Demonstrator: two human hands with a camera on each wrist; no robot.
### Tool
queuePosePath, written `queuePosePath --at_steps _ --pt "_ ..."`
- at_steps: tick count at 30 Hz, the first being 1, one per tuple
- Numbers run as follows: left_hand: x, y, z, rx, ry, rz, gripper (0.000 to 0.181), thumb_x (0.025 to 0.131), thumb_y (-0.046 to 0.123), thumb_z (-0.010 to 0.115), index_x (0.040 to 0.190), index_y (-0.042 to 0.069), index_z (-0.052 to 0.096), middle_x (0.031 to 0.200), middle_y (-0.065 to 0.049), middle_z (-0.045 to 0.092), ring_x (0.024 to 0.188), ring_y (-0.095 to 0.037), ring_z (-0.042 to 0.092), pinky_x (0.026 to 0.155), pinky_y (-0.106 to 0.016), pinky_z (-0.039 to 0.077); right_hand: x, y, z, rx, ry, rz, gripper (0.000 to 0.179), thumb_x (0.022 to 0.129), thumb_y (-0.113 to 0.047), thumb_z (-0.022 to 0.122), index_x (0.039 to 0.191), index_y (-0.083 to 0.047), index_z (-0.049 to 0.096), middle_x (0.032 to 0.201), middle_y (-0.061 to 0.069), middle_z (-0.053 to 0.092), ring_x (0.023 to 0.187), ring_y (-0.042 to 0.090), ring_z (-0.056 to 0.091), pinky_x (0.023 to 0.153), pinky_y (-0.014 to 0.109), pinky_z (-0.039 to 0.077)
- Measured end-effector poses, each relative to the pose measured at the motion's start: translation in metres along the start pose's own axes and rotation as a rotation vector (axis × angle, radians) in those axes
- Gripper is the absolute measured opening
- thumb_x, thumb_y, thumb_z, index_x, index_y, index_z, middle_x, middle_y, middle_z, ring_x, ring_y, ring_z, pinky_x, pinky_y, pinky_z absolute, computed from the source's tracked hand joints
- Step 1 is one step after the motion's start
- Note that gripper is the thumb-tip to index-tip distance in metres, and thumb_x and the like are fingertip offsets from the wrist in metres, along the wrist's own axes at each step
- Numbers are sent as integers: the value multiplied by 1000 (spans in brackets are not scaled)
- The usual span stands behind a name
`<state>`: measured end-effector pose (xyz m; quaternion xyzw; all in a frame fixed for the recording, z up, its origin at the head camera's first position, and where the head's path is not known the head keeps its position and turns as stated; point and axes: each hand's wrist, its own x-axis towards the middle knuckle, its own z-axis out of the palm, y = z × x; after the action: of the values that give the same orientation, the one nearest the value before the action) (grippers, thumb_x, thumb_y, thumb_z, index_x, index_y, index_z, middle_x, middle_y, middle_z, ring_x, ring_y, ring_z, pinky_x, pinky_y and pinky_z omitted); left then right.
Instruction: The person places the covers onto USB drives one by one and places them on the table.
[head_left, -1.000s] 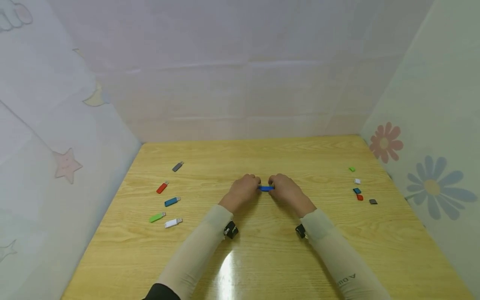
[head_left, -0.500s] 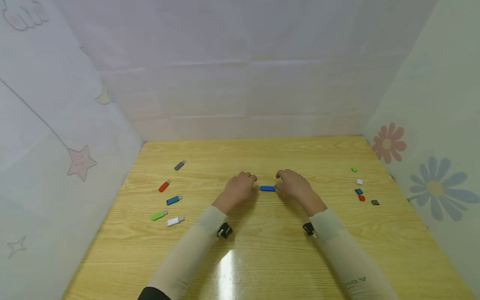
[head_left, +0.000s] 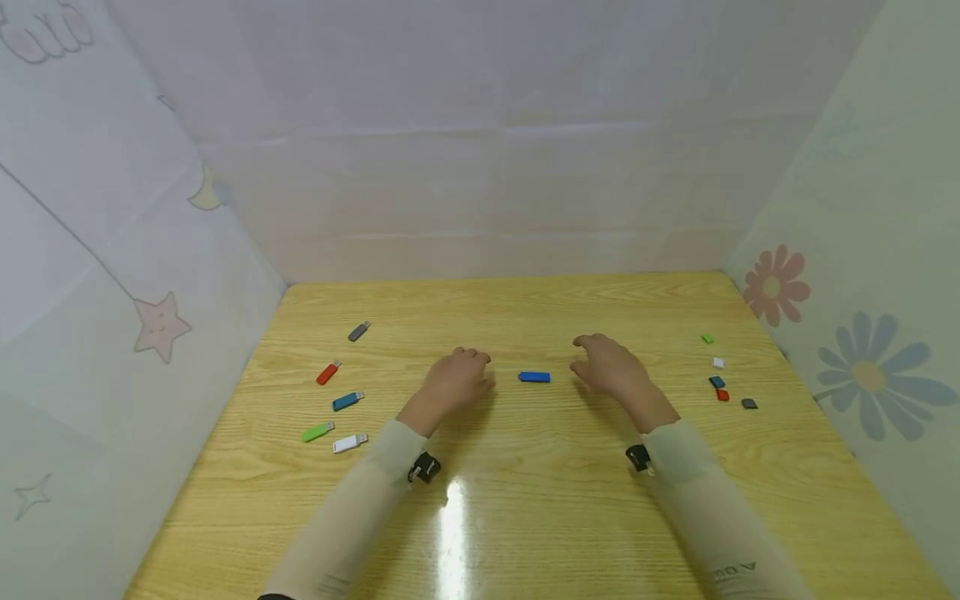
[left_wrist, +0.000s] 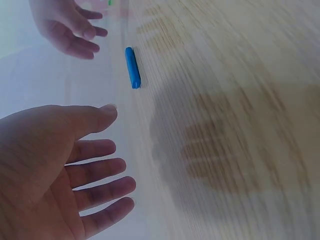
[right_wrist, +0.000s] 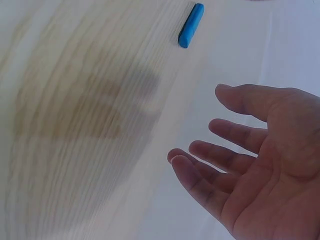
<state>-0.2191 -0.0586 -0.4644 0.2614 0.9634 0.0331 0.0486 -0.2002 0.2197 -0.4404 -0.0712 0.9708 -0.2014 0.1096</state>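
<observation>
A blue USB flash drive (head_left: 534, 377) lies on the wooden table between the two hands; no metal plug shows on it, and both wrist views have it too. To its left, my left hand (head_left: 453, 381) is held apart from it, fingers relaxed and nothing in them. In the left wrist view, the fingers of this left hand (left_wrist: 60, 160) are spread, with the thumb nearest the drive (left_wrist: 132, 67). On the other side, my right hand (head_left: 617, 372) is also apart from the drive and holds nothing. Its fingers look loosely bent in the right wrist view.
Uncapped USB drives lie at the left: grey (head_left: 359, 331), red (head_left: 327, 372), teal (head_left: 347, 401), green (head_left: 318, 432) and white (head_left: 349, 443). Small caps lie at the right: green (head_left: 707, 338), white (head_left: 717, 362), teal (head_left: 717, 382), red (head_left: 722, 395), grey (head_left: 749, 403). Patterned sheets enclose the table.
Both hands have let go of the blue USB flash drive and drawn apart, the left hand leftward and the right hand rightward. The drive stays on the table.
</observation>
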Motion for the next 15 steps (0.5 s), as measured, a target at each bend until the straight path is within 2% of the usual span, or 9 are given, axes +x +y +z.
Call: queuePosePath --at_steps 7,15 --pt "-14 -9 -4 27 30 13 45 103 37 61 136 8 62 133 -9 65 122 -27 60 99 -38 53 -5 16 -6 31 -1 34 55 104 -24 56 151 0 41 152 31 39 134 51 43 105 65 41" --pt "-32 -20 -9 22 59 -1 43 101 36 64 134 8 63 133 -9 65 121 -28 60 95 -40 55 -11 34 -11 3 14 42 55 104 -24 56 150 2 41 150 33 39 131 52 45 104 65 42"
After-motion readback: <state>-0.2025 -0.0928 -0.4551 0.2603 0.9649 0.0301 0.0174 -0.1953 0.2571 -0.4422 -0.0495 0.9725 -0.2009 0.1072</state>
